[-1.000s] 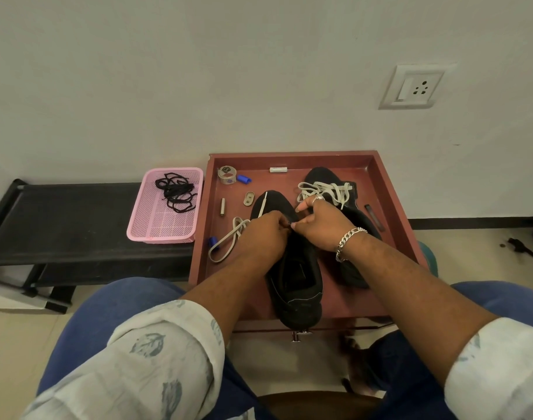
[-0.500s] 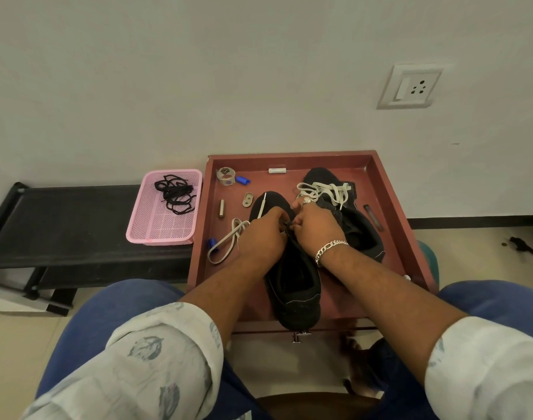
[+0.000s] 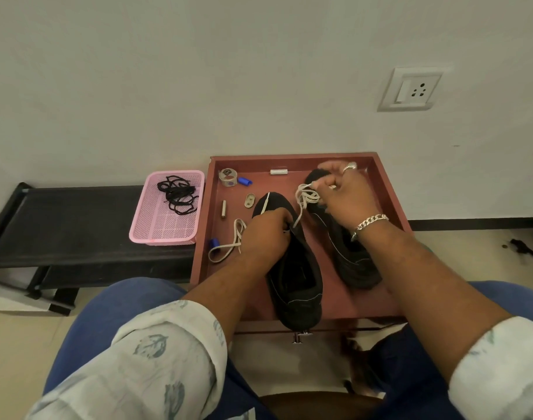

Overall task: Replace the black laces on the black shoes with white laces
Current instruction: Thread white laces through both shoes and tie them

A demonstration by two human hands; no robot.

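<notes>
Two black shoes lie in the red tray (image 3: 389, 189). The near shoe (image 3: 295, 277) sits mid-tray with its heel over the front edge, its opening bare of lacing; the far shoe (image 3: 350, 256) lies toward the right edge. A white lace (image 3: 304, 198) runs taut from the near shoe's eyelets up to a loose bunch over the far shoe's toe. Its other end (image 3: 228, 247) loops by the left edge. The left hand (image 3: 266, 236) is clenched on the near shoe's throat, grasping the lace there. The right hand (image 3: 348, 195), raised near the tray's back-right corner, pinches the lace bunch. Black laces (image 3: 177, 194) lie in the pink basket (image 3: 156, 228).
</notes>
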